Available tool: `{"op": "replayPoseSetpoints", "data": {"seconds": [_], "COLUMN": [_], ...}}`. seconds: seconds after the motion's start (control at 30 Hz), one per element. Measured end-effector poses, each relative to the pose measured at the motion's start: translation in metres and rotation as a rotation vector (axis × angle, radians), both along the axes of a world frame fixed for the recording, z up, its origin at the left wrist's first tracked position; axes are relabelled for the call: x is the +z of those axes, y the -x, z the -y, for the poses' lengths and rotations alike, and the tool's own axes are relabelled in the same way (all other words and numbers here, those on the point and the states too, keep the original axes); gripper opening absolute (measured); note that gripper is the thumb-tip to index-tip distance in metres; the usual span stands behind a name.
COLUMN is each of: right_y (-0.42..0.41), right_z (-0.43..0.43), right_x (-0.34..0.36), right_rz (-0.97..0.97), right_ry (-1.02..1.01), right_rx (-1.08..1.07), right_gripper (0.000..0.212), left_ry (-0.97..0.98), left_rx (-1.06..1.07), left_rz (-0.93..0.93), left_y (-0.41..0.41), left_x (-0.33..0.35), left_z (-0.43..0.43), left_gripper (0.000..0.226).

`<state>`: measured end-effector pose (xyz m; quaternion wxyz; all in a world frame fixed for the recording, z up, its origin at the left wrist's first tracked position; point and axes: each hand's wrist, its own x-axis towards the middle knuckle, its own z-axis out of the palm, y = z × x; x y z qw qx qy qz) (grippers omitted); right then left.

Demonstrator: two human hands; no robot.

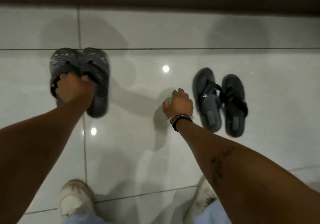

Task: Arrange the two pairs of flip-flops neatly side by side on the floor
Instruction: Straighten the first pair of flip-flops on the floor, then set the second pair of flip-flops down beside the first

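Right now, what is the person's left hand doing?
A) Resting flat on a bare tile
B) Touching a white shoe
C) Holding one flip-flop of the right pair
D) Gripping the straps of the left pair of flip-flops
D: the left hand is closed around the straps of the left pair of flip-flops, while the right hand holds nothing, beside the right pair.

Your arms are bare, no sleeves. Your right wrist (181, 118) carries a metal bangle and a black cord band; a dark tattoo (220, 161) marks that forearm. You wear scuffed white sneakers (74, 197) and pale blue trousers (214, 213)
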<state>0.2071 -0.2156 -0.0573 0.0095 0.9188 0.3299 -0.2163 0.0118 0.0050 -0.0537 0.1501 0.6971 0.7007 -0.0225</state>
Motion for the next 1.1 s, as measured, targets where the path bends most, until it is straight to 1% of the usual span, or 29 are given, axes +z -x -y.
{"op": "replayPoseSetpoints", "data": {"seconds": [0.07,0.17,0.23,0.27,0.33,0.4,0.43,0.5,0.6,0.73,0.83,0.97,1.03,1.1], "right_y": [-0.029,-0.074,-0.099,-0.110,-0.128,-0.136,-0.138,-0.139,-0.142,-0.150,-0.151,-0.158,-0.170,-0.190], "right_z": [0.032,0.084,0.110,0.120,0.131,0.131,0.128,0.118,0.101,0.093,0.094,0.099,0.095,0.084], "right_x": [0.008,0.012,0.007,0.004,-0.006,-0.016,-0.022,-0.034,-0.042,-0.045,-0.043,-0.035,-0.030,-0.025], "right_rz": [0.099,0.152,0.132,0.109,0.034,-0.047,-0.074,-0.065,-0.005,0.009,0.011,0.004,0.004,0.014], "right_ry": [-0.011,0.058,0.151,0.181,0.184,0.145,0.123,0.059,-0.027,-0.042,-0.057,-0.090,-0.131,-0.154], "right_rx": [-0.125,-0.461,-0.655,-0.738,-0.861,-0.844,-0.789,-0.677,-0.629,-0.579,-0.567,-0.530,-0.544,-0.552], "right_gripper": [0.045,0.071,0.085,0.089,0.087,0.078,0.074,0.063,0.050,0.029,0.025,0.028,0.031,0.034], "left_ry": [-0.039,0.056,0.152,0.191,0.269,0.376,0.439,0.541,0.553,0.566,0.579,0.564,0.560,0.557], "left_rx": [-0.150,-0.453,-0.609,-0.649,-0.678,-0.668,-0.659,-0.631,-0.618,-0.640,-0.637,-0.673,-0.708,-0.749], "left_rz": [-0.018,0.075,0.048,0.028,-0.006,-0.056,-0.086,-0.139,-0.201,-0.236,-0.227,-0.256,-0.289,-0.333], "left_y": [-0.026,-0.078,-0.112,-0.128,-0.156,-0.175,-0.181,-0.188,-0.192,-0.197,-0.201,-0.203,-0.202,-0.200], "left_x": [0.003,0.002,-0.008,-0.014,-0.029,-0.043,-0.049,-0.057,-0.059,-0.052,-0.047,-0.047,-0.047,-0.046], "left_z": [0.023,0.069,0.096,0.109,0.133,0.152,0.159,0.172,0.180,0.177,0.175,0.174,0.173,0.173], "left_gripper": [0.048,0.053,0.063,0.068,0.075,0.082,0.088,0.102,0.111,0.114,0.114,0.117,0.126,0.139]}}
